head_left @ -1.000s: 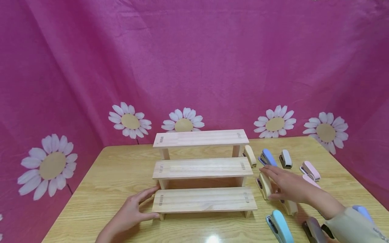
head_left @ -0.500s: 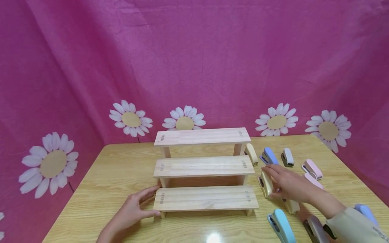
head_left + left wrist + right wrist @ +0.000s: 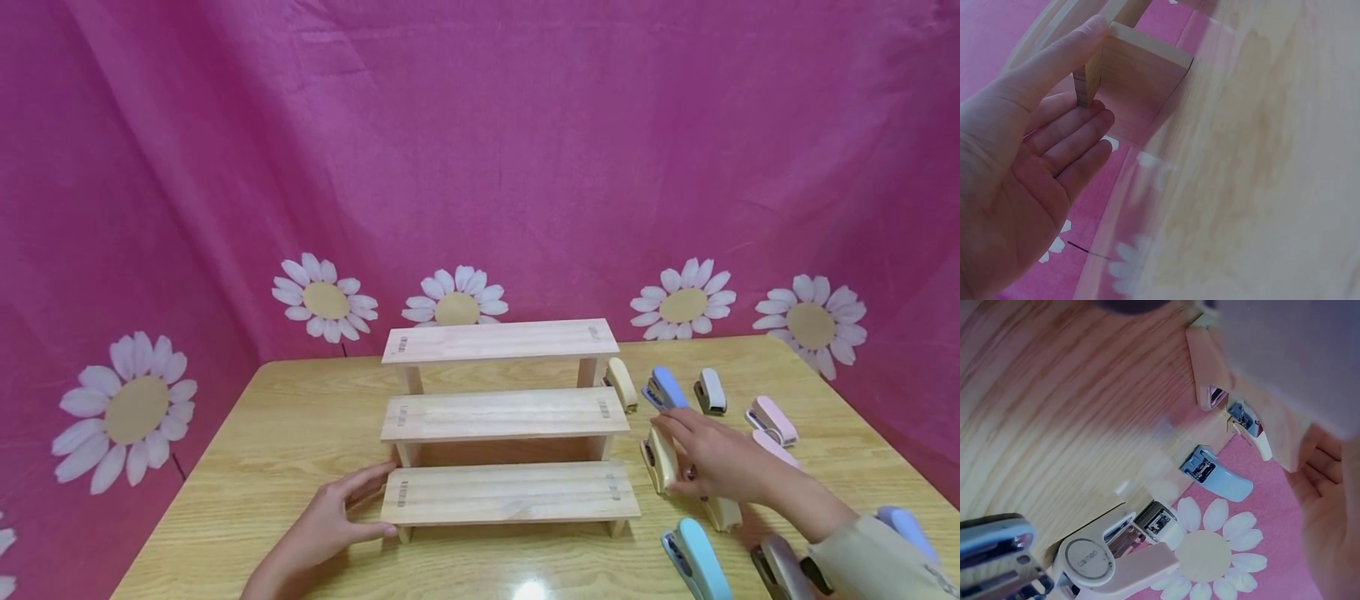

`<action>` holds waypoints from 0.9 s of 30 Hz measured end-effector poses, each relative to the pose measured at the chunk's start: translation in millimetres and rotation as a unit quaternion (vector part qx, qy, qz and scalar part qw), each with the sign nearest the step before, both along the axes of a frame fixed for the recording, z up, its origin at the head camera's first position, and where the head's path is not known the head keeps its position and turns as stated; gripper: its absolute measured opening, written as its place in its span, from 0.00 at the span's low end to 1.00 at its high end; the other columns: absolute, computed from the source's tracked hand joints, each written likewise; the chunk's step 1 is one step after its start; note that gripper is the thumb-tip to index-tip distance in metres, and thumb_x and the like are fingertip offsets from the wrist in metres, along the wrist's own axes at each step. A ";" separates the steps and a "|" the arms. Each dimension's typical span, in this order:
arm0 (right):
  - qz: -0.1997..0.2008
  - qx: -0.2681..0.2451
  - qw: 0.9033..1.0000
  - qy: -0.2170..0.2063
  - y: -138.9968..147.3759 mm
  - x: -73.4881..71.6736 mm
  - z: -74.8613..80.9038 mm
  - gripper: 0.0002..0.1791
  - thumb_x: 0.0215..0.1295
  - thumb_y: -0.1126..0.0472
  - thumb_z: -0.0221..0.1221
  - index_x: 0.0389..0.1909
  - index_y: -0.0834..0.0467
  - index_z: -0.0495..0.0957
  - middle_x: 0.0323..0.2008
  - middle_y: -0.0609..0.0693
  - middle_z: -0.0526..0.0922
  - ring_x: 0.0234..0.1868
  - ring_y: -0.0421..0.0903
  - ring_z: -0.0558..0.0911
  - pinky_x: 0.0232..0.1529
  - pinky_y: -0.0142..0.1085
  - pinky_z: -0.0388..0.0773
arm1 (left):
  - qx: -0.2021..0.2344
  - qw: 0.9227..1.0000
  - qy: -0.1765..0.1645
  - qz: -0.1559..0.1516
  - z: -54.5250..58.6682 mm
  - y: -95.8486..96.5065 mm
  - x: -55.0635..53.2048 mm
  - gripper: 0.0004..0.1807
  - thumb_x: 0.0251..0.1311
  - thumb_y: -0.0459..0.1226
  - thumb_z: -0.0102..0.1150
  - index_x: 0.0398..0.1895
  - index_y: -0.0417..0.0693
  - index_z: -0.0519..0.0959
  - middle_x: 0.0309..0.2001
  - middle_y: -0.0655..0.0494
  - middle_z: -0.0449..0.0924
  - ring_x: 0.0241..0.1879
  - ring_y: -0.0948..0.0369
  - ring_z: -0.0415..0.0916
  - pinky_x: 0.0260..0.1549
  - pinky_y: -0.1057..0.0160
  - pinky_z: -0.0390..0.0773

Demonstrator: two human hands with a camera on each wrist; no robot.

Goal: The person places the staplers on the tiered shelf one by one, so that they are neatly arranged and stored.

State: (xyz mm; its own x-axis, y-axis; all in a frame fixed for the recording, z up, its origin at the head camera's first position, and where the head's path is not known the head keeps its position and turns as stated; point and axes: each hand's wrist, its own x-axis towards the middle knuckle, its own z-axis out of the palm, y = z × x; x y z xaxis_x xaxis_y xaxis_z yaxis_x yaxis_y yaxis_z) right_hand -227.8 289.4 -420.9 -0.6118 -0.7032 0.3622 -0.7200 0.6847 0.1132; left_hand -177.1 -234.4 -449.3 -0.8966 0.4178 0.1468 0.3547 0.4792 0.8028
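left hand (image 3: pixel 327 518) grips rack (image 3: pixel 510 494) edge; right hand (image 3: pixel 722 459) pinches cream stapler (image 3: pixel 660 463) (gap to rack)

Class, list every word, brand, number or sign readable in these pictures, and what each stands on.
No text reads clearly.
Pale pink plastic stapler, right wrist view: small lettering on its round disc, too blurred to read surely.
Beige cloth sleeve, head view: small marks, too unclear to call letters.
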 end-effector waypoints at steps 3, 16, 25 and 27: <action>-0.003 -0.008 1.000 0.003 0.9 0.6 1.2 0.47 0.39 0.44 0.77 0.57 0.68 0.72 0.50 0.59 0.79 0.48 0.52 0.81 0.45 0.48 0.86 | 0.001 1.000 -0.001 0.002 -0.6 -0.3 0.0 0.43 0.51 0.47 0.72 0.68 0.38 0.68 0.63 0.39 0.75 0.61 0.69 0.72 0.59 0.75 0.77; -0.030 -0.069 0.997 0.027 5.3 -0.7 15.7 0.47 0.34 0.48 0.79 0.54 0.69 0.72 0.46 0.59 0.79 0.45 0.55 0.82 0.34 0.45 0.87 | 0.008 1.000 -0.006 0.001 -0.1 -0.9 -0.8 0.42 0.50 0.46 0.73 0.67 0.38 0.69 0.63 0.40 0.75 0.60 0.72 0.73 0.58 0.73 0.78; -0.037 -0.120 0.991 0.054 7.9 -2.9 30.4 0.49 0.32 0.51 0.79 0.57 0.69 0.71 0.50 0.59 0.77 0.46 0.51 0.78 0.34 0.43 0.86 | 0.031 0.999 -0.002 -0.010 -4.8 -0.9 -3.6 0.42 0.50 0.45 0.73 0.67 0.37 0.68 0.64 0.37 0.73 0.60 0.77 0.70 0.59 0.72 0.78; -0.038 -0.133 0.988 0.068 7.0 -4.4 33.7 0.50 0.31 0.50 0.80 0.57 0.69 0.71 0.50 0.58 0.77 0.47 0.49 0.77 0.37 0.37 0.84 | 0.030 1.000 -0.001 -0.009 -4.9 -1.2 -3.6 0.42 0.50 0.45 0.73 0.67 0.37 0.68 0.64 0.37 0.73 0.60 0.77 0.70 0.59 0.74 0.77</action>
